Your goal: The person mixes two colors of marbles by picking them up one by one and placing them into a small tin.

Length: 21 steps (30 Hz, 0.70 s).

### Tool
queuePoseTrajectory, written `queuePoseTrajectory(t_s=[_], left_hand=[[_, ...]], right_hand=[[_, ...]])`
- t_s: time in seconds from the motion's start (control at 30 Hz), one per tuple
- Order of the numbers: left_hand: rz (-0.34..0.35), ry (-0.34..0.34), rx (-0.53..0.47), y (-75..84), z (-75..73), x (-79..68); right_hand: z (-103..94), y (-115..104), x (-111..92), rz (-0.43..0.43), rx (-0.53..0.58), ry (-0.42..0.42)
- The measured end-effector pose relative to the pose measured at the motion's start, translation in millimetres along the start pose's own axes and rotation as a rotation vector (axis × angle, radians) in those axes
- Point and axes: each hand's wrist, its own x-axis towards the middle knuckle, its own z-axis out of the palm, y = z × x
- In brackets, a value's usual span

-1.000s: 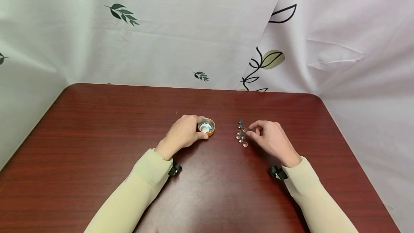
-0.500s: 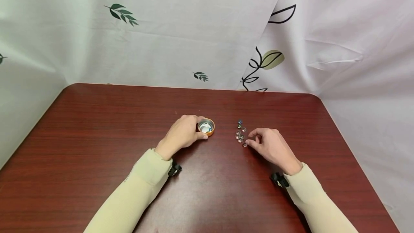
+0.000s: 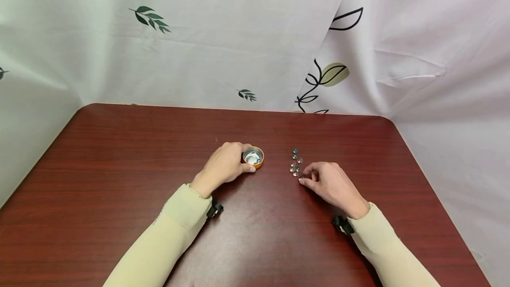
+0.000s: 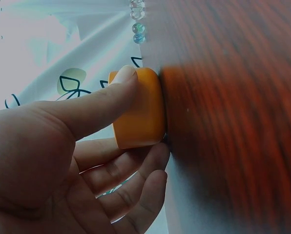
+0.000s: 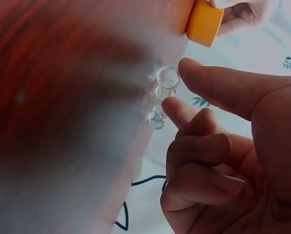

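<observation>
My left hand (image 3: 223,163) grips a small round orange tin (image 3: 260,165) from its left side, thumb at the near side and fingers round the far side. The tin stands upright on the table; its silvery inside holds a blue marble (image 3: 258,160) and other shiny bits too small to make out. To its right, several marbles (image 3: 295,150) lie in a loose cluster, mostly clear glass. My right hand (image 3: 332,185) is at the cluster's near end, thumb and forefinger spread at a clear marble (image 5: 168,77), thumb tip at its edge. The other fingers are loosely curled.
The reddish-brown wooden table (image 3: 139,145) has rounded far corners. Behind and beside it hangs a white curtain (image 3: 239,34) with leaf prints. Both wrists carry a black camera strap (image 3: 215,210).
My right hand has moved toward the near end of the cluster, and its thumb and forefinger have come up to the nearest marble. My left hand keeps its grip on the tin.
</observation>
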Motion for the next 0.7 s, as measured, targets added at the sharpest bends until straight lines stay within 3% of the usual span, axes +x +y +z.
queuePoseTrajectory(t_s=[0.7], left_hand=[[0.011, 0.010, 0.002, 1.4, -0.7, -1.6]], right_hand=[[1.2, -1.6, 3.3, -0.012, -0.019, -0.059]])
